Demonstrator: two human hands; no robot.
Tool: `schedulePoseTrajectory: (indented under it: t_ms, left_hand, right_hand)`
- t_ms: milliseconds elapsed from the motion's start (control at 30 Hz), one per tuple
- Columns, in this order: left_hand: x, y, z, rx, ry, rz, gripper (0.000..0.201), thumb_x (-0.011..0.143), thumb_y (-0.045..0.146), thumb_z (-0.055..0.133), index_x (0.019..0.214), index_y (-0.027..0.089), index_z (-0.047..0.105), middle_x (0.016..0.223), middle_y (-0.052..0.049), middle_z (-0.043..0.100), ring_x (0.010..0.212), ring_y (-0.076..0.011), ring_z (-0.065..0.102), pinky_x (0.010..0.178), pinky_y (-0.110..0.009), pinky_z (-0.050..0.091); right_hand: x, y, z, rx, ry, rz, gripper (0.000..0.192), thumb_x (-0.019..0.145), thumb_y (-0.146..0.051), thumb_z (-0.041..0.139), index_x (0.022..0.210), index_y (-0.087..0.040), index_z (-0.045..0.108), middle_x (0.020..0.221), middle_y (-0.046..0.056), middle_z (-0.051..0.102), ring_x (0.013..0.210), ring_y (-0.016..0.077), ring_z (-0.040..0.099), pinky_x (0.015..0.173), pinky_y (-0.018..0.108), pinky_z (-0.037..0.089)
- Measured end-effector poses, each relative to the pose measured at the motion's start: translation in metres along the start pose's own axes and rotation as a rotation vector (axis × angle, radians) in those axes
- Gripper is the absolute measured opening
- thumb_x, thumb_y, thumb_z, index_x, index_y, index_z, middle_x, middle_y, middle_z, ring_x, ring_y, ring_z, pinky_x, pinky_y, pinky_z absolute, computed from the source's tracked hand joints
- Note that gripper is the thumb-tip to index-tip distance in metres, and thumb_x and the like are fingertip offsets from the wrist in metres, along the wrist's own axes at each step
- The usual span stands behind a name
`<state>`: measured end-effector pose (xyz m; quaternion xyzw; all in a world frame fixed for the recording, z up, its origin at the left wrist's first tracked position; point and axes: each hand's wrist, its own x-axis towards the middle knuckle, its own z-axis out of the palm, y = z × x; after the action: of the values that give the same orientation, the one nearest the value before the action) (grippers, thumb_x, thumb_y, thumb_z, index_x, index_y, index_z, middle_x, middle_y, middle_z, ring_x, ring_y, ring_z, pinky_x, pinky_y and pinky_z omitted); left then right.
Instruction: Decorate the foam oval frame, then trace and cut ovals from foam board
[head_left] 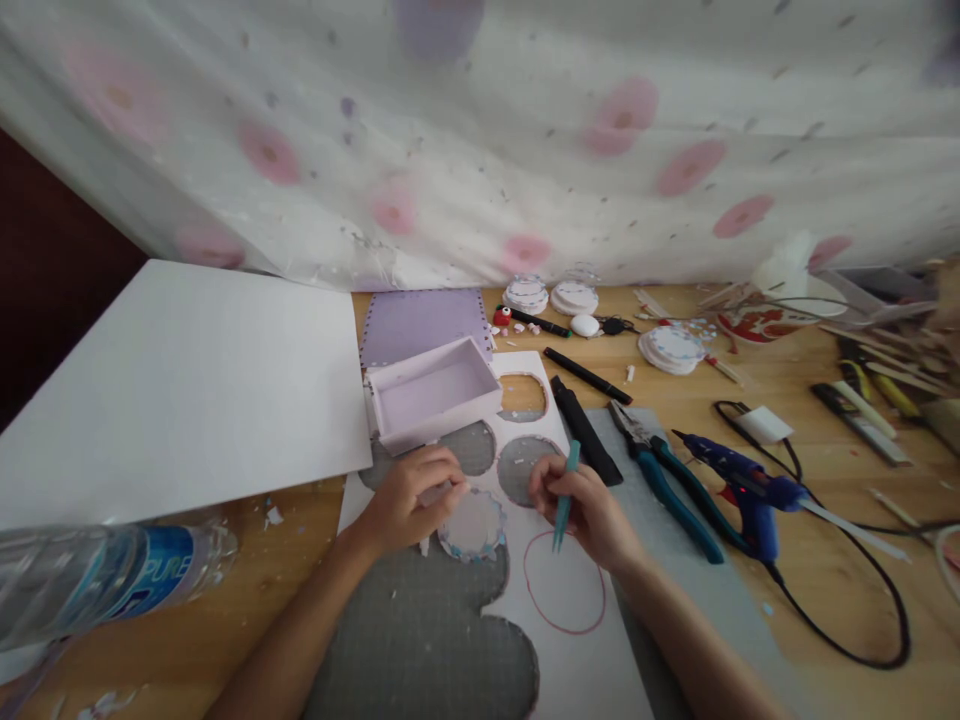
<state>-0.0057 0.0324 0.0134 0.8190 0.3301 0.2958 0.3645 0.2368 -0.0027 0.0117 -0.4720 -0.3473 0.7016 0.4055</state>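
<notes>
The left hand point(409, 495) lies with its fingers curled down on the white sheet point(577, 640), the fingertips pressing at the near-left edge of a scalloped paper disc point(474, 524). The right hand point(585, 510) is clenched around a teal craft knife point(564, 497), gripped like a pen, the blade end pointing down toward the sheet just right of the disc. Directly below the right fingers is a red drawn circle point(564, 597), uncut. The grey cutting mat point(420, 640) shows through holes in the sheet.

To cut cleanly here, I judge the left fingers should press flat close to the line yet stay clear of the blade's path, and the sheet should be turned, not the wrist.

Beyond the left fingers stands a pale purple box point(433, 392); farther back lies a purple card point(422, 322). Beyond the right fingers lies a black bar point(585, 432); to their right are pliers point(664, 475) and a blue glue gun point(739, 490). Left of the left hand a water bottle point(105, 580) lies on its side. A patterned cloth point(525, 130) hangs at the back.
</notes>
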Motion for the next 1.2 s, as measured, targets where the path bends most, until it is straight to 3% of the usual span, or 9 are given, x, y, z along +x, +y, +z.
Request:
schedulePoseTrajectory:
  t_ms: [167, 300, 433, 733, 933, 1200]
  left_hand:
    - [-0.001, 0.002, -0.011, -0.043, 0.032, -0.172, 0.026, 0.094, 0.028, 0.048, 0.078, 0.014, 0.062, 0.074, -0.002, 0.057, 0.068, -0.0120, 0.050, 0.062, -0.023, 0.038]
    - [0.000, 0.005, -0.013, -0.143, -0.086, -0.402, 0.032, 0.092, 0.035, 0.050, 0.071, 0.013, 0.061, 0.063, 0.000, 0.054, 0.058, -0.0097, 0.046, 0.052, -0.020, 0.034]
    - [0.002, 0.010, -0.012, -0.263, -0.201, -0.560, 0.031, 0.088, 0.037, 0.054, 0.071, 0.013, 0.062, 0.056, 0.001, 0.053, 0.048, -0.0076, 0.045, 0.046, -0.018, 0.034]
    - [0.001, 0.009, -0.014, -0.549, -0.252, -0.678, 0.030, 0.084, 0.039, 0.063, 0.070, 0.012, 0.064, 0.055, 0.001, 0.058, 0.038, -0.0031, 0.045, 0.038, -0.014, 0.032]
    - [0.001, 0.015, -0.016, -0.785, -0.269, -0.843, 0.031, 0.075, 0.041, 0.072, 0.069, 0.011, 0.065, 0.057, -0.001, 0.064, 0.042, -0.0064, 0.055, 0.040, -0.015, 0.042]
    - [0.002, 0.013, -0.008, -0.969, -0.201, -0.937, 0.029, 0.070, 0.036, 0.079, 0.071, 0.009, 0.068, 0.059, -0.004, 0.069, 0.047, -0.0078, 0.062, 0.043, -0.013, 0.048]
  right_hand:
    - [-0.005, -0.003, 0.004, -0.305, -0.167, 0.130, 0.025, 0.080, -0.036, 0.050, 0.076, -0.016, 0.064, 0.044, -0.005, 0.046, 0.037, 0.0066, 0.030, 0.038, 0.020, 0.020]
    - [-0.008, -0.006, 0.007, -0.485, -0.260, 0.174, 0.034, 0.086, -0.048, 0.051, 0.083, -0.017, 0.065, 0.047, -0.006, 0.049, 0.036, 0.0060, 0.031, 0.034, 0.018, 0.022]
    - [-0.007, -0.002, 0.008, -0.535, -0.304, 0.173, 0.031, 0.087, -0.048, 0.055, 0.081, -0.018, 0.064, 0.047, -0.006, 0.050, 0.036, 0.0048, 0.033, 0.033, 0.017, 0.023]
    - [-0.007, -0.001, 0.010, -0.502, -0.257, 0.152, 0.025, 0.084, -0.042, 0.061, 0.076, -0.018, 0.063, 0.046, -0.007, 0.051, 0.036, 0.0043, 0.033, 0.033, 0.016, 0.024]
    - [-0.008, -0.004, 0.014, -0.453, -0.213, 0.088, 0.027, 0.080, -0.042, 0.064, 0.071, -0.018, 0.060, 0.046, -0.006, 0.050, 0.039, 0.0056, 0.036, 0.037, 0.018, 0.025]
    - [-0.005, 0.004, 0.012, -0.454, -0.157, 0.018, 0.032, 0.081, -0.048, 0.063, 0.069, -0.018, 0.059, 0.046, -0.005, 0.050, 0.042, 0.0078, 0.038, 0.042, 0.021, 0.030]
